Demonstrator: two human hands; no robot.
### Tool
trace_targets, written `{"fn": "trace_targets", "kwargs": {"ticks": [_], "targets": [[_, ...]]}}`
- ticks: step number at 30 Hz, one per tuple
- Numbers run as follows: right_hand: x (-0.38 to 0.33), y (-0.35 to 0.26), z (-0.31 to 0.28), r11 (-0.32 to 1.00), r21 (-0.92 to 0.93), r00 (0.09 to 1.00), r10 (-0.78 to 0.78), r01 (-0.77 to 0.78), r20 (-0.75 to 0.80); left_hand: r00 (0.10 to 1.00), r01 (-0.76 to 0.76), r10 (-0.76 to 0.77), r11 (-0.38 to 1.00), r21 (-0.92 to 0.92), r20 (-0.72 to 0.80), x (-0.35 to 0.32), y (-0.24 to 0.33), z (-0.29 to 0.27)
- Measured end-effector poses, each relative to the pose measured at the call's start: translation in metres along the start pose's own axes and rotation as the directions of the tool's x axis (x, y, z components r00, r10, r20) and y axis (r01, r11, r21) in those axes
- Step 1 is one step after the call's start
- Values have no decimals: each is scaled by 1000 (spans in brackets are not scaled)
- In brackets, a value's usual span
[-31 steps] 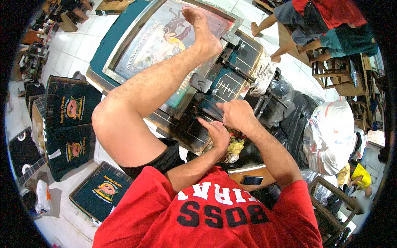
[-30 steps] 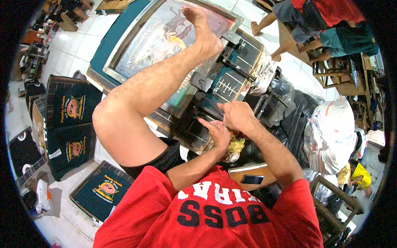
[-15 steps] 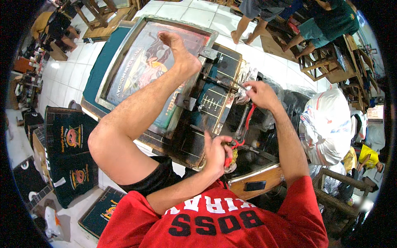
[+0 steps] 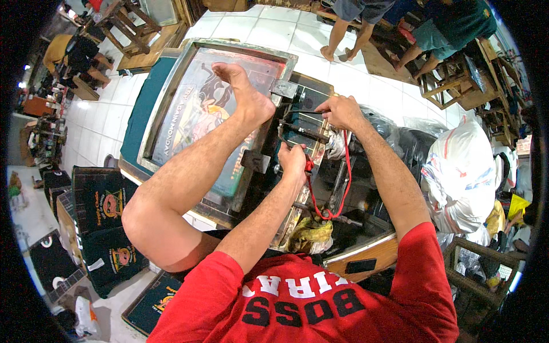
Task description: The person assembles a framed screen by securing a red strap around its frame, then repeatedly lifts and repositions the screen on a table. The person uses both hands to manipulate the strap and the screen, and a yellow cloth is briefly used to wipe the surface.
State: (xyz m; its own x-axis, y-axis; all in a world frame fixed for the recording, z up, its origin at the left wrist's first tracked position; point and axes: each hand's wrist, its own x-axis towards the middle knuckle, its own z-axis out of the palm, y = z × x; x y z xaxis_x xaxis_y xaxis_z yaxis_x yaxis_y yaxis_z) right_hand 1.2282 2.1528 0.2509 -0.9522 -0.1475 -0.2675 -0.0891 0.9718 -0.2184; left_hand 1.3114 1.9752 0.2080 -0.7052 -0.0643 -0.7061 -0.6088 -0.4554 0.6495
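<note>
My left hand [image 4: 293, 160] is closed near the metal clamp, with a red bunch of cord at its fingers. From there a red cord [image 4: 327, 218] hangs in a long loop and rises to my right hand [image 4: 341, 112], which is closed over its upper end. A thin dark length [image 4: 309, 111] also runs leftward from my right fingers; its kind is unclear. Between my hands lies a dark metal hinge arm [image 4: 306, 132], partly wrapped in a pale rag [image 4: 337, 146]. Left of it a framed printing screen [image 4: 189, 68] with a coloured picture rests on the board.
My bare left leg [image 4: 189, 154] stretches across, its foot over the screen. A yellow rag [image 4: 311, 235] lies near me, by a phone [image 4: 361, 266] on a wooden edge. White bulging sacks [image 4: 460, 171] stand right. Printed dark panels [image 4: 108, 200] stand left. Other people are beyond.
My left hand has moved up and away from me, to the clamp, drawing the red cord into a wide loop. My right hand has shifted slightly up and left.
</note>
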Motion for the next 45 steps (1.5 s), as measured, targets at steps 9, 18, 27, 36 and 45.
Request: {"fn": "trace_targets", "kwargs": {"ticks": [9, 18, 27, 36, 45], "targets": [[-5, -9, -7, 978, -159, 989, -144, 135, -42, 972, -48, 47, 999, -2, 231, 7, -11, 3], [-15, 36, 44, 967, 124, 969, -205, 223, -140, 914, 15, 16, 997, -72, 406, 4, -6, 1], [-25, 45, 64, 934, 136, 919, -287, 331, -272, 940, -15, 43, 996, -85, 337, 2, -10, 13], [-16, 18, 20, 942, 45, 936, -323, 332, -141, 957, -152, 131, 986, 63, 258, 14, -37, 13], [14, -14, -39, 910, 157, 923, -373, 385, -98, 922, -354, 265, 871, 341, 281, 24, -67, 17]]}}
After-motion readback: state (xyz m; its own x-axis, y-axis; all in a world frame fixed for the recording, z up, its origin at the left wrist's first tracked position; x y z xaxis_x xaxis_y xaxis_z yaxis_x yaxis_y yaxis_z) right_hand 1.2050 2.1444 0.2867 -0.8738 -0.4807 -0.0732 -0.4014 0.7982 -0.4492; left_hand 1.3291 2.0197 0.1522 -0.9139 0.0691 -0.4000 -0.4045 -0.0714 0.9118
